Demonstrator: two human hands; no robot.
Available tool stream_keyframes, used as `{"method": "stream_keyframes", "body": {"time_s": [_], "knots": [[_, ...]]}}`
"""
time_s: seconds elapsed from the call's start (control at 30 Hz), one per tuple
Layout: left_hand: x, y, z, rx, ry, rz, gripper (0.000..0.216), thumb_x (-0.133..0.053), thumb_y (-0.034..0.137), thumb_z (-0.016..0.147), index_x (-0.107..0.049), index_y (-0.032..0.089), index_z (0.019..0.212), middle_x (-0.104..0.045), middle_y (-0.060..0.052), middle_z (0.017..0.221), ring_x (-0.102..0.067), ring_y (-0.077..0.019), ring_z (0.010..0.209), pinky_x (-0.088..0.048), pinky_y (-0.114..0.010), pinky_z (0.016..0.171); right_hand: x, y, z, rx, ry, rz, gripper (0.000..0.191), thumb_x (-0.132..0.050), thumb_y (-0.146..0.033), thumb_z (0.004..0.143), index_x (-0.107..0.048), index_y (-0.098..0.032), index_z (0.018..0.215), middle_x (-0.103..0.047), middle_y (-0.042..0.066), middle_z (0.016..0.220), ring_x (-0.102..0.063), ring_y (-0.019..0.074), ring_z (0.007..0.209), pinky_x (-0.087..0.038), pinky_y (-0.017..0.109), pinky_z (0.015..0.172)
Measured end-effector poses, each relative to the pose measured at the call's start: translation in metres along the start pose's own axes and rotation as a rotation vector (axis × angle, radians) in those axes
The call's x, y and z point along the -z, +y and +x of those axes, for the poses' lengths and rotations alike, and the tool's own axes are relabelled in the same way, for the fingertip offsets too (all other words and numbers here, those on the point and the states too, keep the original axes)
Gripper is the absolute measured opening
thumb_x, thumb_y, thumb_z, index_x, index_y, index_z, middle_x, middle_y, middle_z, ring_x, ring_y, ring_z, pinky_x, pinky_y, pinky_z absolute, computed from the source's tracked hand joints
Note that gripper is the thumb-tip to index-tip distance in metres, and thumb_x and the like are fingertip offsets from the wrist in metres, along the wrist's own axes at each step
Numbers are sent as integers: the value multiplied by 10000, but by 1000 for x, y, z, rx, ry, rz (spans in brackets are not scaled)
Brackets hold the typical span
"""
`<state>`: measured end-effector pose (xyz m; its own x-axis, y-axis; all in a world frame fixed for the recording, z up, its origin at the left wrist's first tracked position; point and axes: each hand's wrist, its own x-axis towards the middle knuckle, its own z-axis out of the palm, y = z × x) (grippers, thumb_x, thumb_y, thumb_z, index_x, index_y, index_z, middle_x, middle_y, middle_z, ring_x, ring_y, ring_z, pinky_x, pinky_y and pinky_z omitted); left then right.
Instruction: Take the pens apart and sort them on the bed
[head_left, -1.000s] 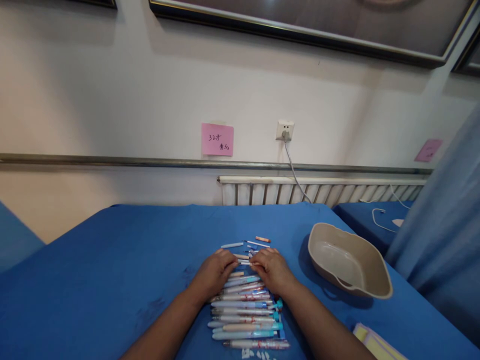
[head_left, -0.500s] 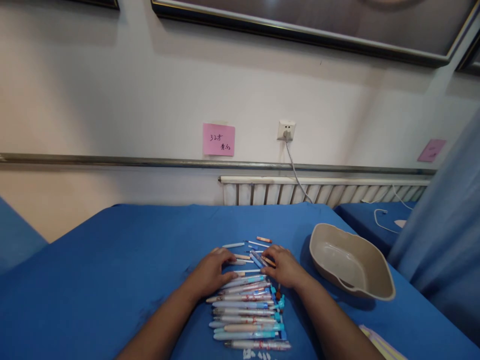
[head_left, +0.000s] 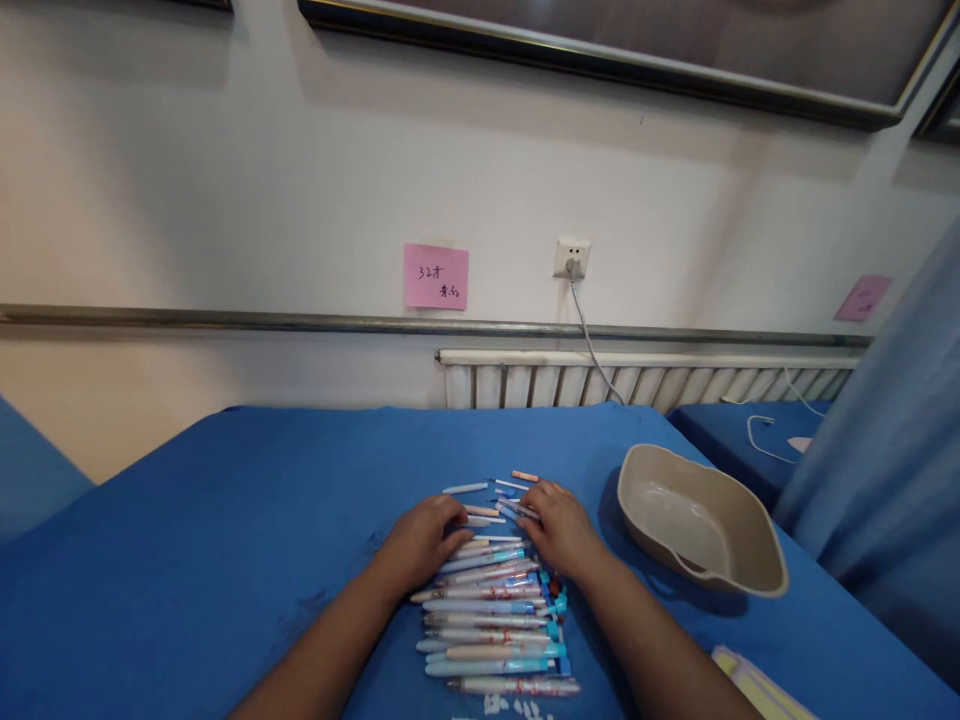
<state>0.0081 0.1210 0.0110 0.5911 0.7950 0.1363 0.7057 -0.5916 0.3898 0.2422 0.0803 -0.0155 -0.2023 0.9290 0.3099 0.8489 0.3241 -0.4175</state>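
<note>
Several pens (head_left: 495, 607) with pale blue, peach and clear barrels lie side by side in a column on the blue-covered table. Beyond them are loose pen parts: a light blue barrel (head_left: 465, 489), a thin white refill (head_left: 495, 538) and a short orange piece (head_left: 525, 476). My left hand (head_left: 421, 540) rests at the left ends of these parts, its fingers bent and thumb apart, with nothing visibly held. On the other side, my right hand (head_left: 561, 525) curls its fingers onto the end of a clear pen barrel (head_left: 516, 508). Its fingertips are partly hidden.
A beige plastic basin (head_left: 701, 520) stands to the right. Near my right forearm lies a yellow and lilac item (head_left: 754, 685). Small white scraps (head_left: 510, 706) lie at the near edge. Behind the blue table cover (head_left: 315, 460) are a radiator (head_left: 525, 385) and a plugged socket (head_left: 572, 259).
My right hand has shifted slightly away from me, and its fingers have closed in over the loose parts; the clear barrel there has turned. My left hand has barely moved.
</note>
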Motion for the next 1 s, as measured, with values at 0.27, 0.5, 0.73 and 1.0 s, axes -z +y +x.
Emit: {"method": "stream_keyframes", "body": {"time_s": [0.27,0.5,0.73,1.0], "knots": [[1,5,-2,-49,-117,11,135,-561,335,775,-595,205,769,-623,6,781,-554,-162,720,-366,-231,627,-1,-16,-1,122,-172,4,137,-550,-271,821,-651,-231,905,-654,33,924,-560,186,908,-371,282,815],[-10,1,-1,-100,0,141,103,-489,247,857,-583,208,876,-605,-43,915,-539,-199,887,-390,-291,780,-2,-18,-1,22,-120,-79,162,-553,-241,814,-635,-230,953,-633,56,963,-543,210,932,-373,307,811],[-8,10,-1,-168,102,100,204,-399,317,922,-576,216,919,-603,-43,935,-528,-195,894,-399,-318,811,-8,-20,-2,47,-68,51,207,-504,-289,862,-612,-244,1032,-645,40,1005,-557,195,961,-383,304,846],[-1,23,-3,-178,103,-89,247,-382,358,921,-581,212,922,-610,-46,957,-545,-188,923,-426,-308,832,-9,-22,-2,83,-26,242,208,-454,-281,892,-613,-256,1023,-665,9,966,-590,155,911,-418,258,803]]}}
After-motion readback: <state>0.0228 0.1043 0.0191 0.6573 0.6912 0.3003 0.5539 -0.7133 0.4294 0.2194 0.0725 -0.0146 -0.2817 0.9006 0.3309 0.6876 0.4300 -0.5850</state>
